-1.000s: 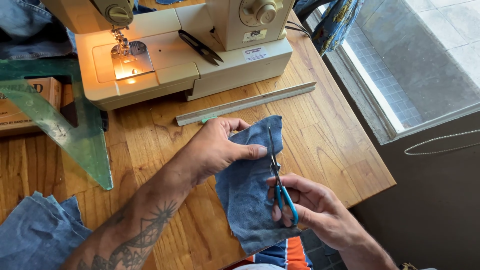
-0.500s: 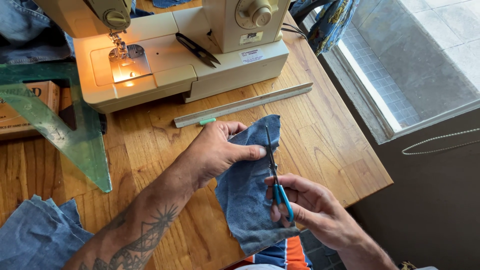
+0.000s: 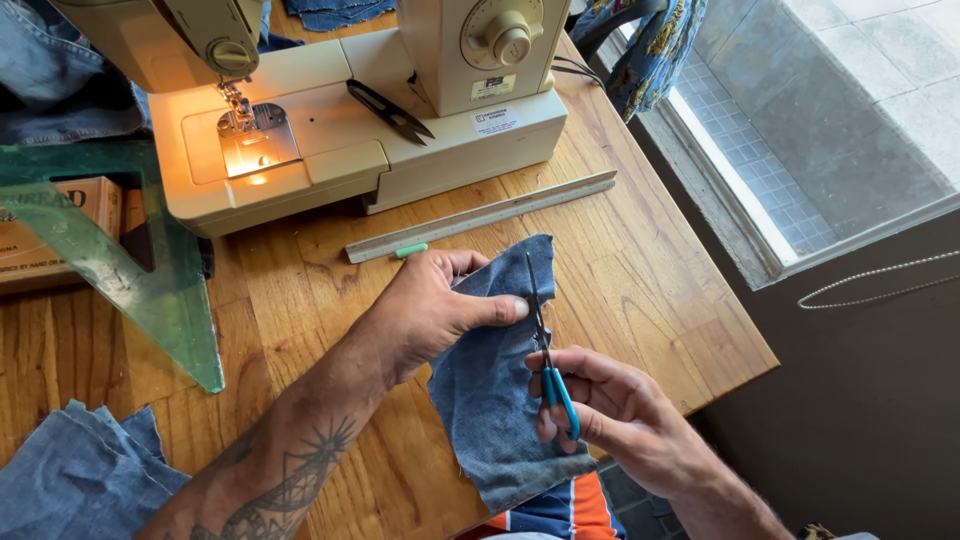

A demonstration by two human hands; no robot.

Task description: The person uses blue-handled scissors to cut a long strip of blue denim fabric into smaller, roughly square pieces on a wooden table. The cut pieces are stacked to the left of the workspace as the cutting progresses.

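Now, in the head view, your scissors [image 3: 548, 345] have worked a little further up the denim piece [image 3: 490, 400] than half a second ago; the blades sit along its right edge, tips close to the upper corner, so the trimming pass looks nearly through, as far as I can judge. Your left hand [image 3: 430, 312] has stayed put, pressing the cloth from the left with the thumb stretched toward the blades and its fingers [image 3: 470, 262] curled over the top edge. Your right hand [image 3: 620, 415] is closed through the blue handles, the blades nearly together. The denim hangs partly off the front edge of the wooden counter [image 3: 650, 290], between both hands, touching each. Beyond it lie a long ruler [image 3: 480, 215] with a green pen cap beside it, a sewing machine [image 3: 350, 120] with black snips [image 3: 390, 112] on its bed, and a green set square [image 3: 150, 290].
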